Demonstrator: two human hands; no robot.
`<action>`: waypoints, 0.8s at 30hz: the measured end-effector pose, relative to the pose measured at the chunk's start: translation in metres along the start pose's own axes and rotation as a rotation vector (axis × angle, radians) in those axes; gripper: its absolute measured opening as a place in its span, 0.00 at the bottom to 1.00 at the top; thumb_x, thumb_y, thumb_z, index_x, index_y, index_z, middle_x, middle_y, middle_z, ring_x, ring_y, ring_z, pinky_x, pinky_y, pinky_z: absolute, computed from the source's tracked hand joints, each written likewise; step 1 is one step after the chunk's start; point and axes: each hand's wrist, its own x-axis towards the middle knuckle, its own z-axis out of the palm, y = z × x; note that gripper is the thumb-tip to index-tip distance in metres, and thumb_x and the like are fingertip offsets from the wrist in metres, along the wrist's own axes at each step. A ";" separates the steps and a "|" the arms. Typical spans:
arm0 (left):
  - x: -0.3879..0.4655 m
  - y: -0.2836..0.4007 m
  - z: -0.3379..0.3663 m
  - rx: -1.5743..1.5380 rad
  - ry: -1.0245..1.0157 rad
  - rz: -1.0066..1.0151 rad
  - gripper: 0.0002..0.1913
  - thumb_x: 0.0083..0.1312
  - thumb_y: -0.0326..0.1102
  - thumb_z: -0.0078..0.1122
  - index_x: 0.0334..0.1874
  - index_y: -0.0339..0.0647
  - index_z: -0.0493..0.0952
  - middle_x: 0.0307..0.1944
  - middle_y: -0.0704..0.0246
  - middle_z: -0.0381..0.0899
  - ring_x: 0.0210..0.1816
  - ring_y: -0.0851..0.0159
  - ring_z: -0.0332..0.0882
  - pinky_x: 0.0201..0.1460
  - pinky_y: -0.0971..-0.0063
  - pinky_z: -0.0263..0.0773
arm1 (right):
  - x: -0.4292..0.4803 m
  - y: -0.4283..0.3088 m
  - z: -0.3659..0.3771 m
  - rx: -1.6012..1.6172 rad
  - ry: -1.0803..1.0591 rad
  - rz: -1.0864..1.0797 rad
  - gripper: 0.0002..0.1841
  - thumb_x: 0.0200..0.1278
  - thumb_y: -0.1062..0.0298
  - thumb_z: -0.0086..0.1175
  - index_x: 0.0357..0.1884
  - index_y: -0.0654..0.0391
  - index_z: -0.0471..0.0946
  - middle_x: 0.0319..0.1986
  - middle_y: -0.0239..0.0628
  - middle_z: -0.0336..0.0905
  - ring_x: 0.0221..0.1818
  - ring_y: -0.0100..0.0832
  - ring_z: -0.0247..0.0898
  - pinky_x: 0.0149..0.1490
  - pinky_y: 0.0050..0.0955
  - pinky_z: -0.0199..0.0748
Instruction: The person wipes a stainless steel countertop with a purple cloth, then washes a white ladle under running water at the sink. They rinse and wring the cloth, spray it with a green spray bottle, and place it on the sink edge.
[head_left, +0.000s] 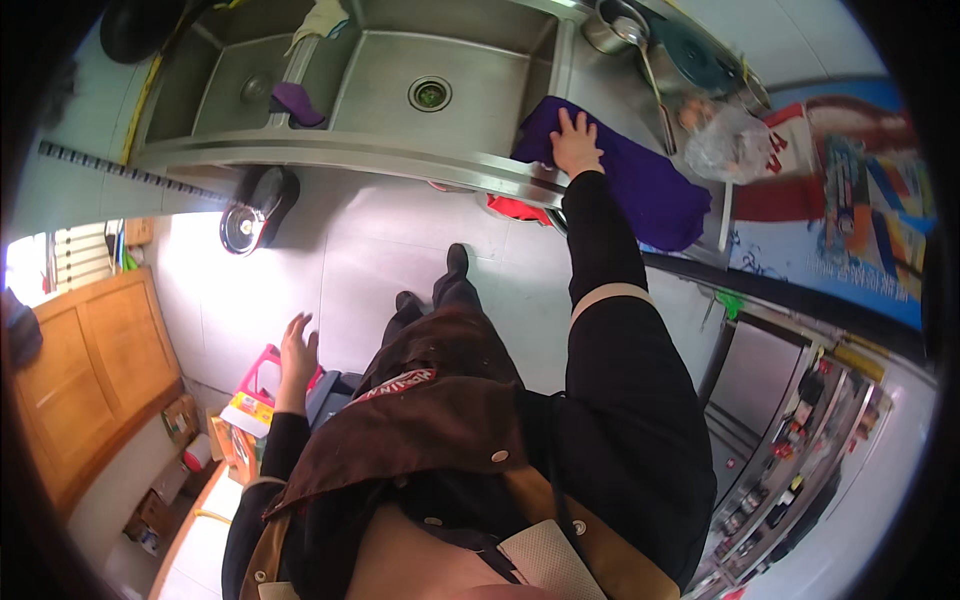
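Note:
A purple cloth (649, 191) is spread over the right rim of a stainless steel sink (465, 90) and the steel surface beside it. My right hand (577, 146) rests flat on this cloth, fingers apart and pointing to the basin. Down at my left side, my left hand (298, 360) hangs in the air with its fingers loosely apart and nothing in it. A smaller purple cloth (298, 103) and a pale cloth (321, 24) lie over the divider between the two basins.
A ladle (656, 90) leans from a steel pot (611, 34), near a clear plastic bag (727, 146). Printed packages (874, 210) lie at the right. Below the sink, a red thing (517, 208) sits on the floor. Steel shelves (795, 450) stand right; a wooden door (94, 375) is at left.

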 end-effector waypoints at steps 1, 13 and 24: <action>-0.016 -0.010 0.000 0.025 0.002 -0.074 0.18 0.61 0.29 0.57 0.54 0.38 0.75 0.59 0.54 0.72 0.59 0.48 0.70 0.61 0.61 0.67 | 0.014 0.004 0.000 -0.003 0.013 0.007 0.31 0.67 0.49 0.45 0.72 0.37 0.53 0.72 0.43 0.43 0.73 0.58 0.38 0.60 0.76 0.50; -0.031 0.048 0.050 -0.320 0.091 -0.196 0.19 0.62 0.30 0.58 0.57 0.41 0.73 0.61 0.56 0.69 0.61 0.50 0.68 0.62 0.65 0.66 | -0.041 0.008 0.029 0.019 0.511 -0.358 0.21 0.61 0.59 0.55 0.57 0.50 0.74 0.60 0.49 0.66 0.59 0.51 0.63 0.62 0.47 0.62; -0.073 0.000 0.063 -0.356 0.157 -0.258 0.18 0.62 0.31 0.57 0.55 0.41 0.73 0.61 0.56 0.69 0.61 0.48 0.69 0.62 0.63 0.66 | -0.051 -0.025 0.000 -0.233 0.387 -0.067 0.09 0.62 0.66 0.47 0.42 0.50 0.75 0.40 0.42 0.76 0.39 0.48 0.75 0.44 0.44 0.74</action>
